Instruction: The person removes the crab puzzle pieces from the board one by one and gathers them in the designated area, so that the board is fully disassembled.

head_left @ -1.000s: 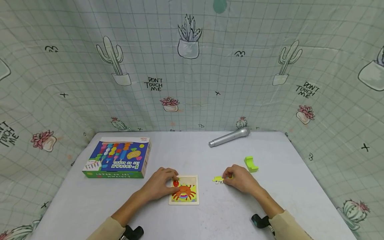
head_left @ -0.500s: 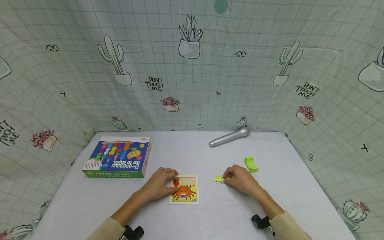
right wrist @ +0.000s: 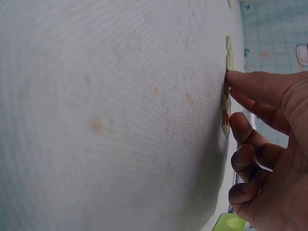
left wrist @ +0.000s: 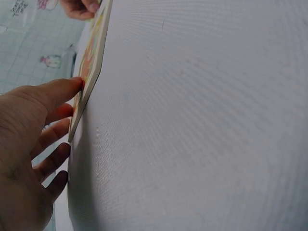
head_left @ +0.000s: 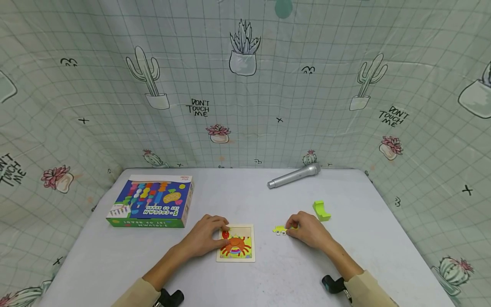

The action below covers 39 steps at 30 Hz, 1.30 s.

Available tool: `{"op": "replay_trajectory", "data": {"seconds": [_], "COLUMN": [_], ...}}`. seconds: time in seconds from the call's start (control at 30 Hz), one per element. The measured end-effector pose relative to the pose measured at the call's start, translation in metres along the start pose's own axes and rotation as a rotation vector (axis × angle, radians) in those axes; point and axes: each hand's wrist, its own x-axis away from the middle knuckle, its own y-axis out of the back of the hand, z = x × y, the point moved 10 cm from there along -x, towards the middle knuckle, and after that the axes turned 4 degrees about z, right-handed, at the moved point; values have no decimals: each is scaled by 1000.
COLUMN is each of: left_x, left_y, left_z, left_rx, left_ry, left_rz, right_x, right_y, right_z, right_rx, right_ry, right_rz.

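Observation:
My left hand (head_left: 207,235) rests on the left side of a small square wooden puzzle board (head_left: 245,231) with a red crab picture on yellow. Its thumb and forefinger touch the face, seen also on the board (left wrist: 94,67) in the left wrist view; the other fingers lie loose beside the edge. A bare wooden patch shows along the board's top. Right of the board, my right hand (head_left: 310,231) pinches a flat yellow-and-white puzzle piece (head_left: 279,230) low over the table. In the right wrist view, thumb and fingertips meet the puzzle piece (right wrist: 230,54), hiding its middle.
A bright green curved block (head_left: 321,211) lies just beyond my right hand. A silver microphone (head_left: 293,175) is at the back. At the left stands a blue bead-set box (head_left: 151,200). A patterned cloth (head_left: 245,106) hangs around the white table (head_left: 230,196).

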Motion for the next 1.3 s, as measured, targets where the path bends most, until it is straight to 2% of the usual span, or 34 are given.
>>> {"op": "replay_trajectory", "data": {"seconds": [0.27,0.43,0.6,0.77,0.97,1.07,1.3], "left_x": [2,3,6,7,7,7,8], "left_y": [2,4,10,11,9,6,1], "left_z": [-3,-3,-2,2,6,7,14], "left_rx": [-19,-77,-127,-139,-126,-114,-38], "left_ry": [-12,10,49,75,88,92,155], "left_rz": [21,-24,-93,-118,-120,-109,-51], "right_x": [0,-3,-12,-23,-32,-33,-38], "right_y": [2,3,0,-13,-31,-43,-71], "right_z": [1,9,26,52,87,101,126], "right_rx": [6,-11,-51,-87,-91,-110,-116], "right_ry": [3,15,27,52,154,200,254], "right_rz": [-9,-18,-10,39,95,131,197]}}
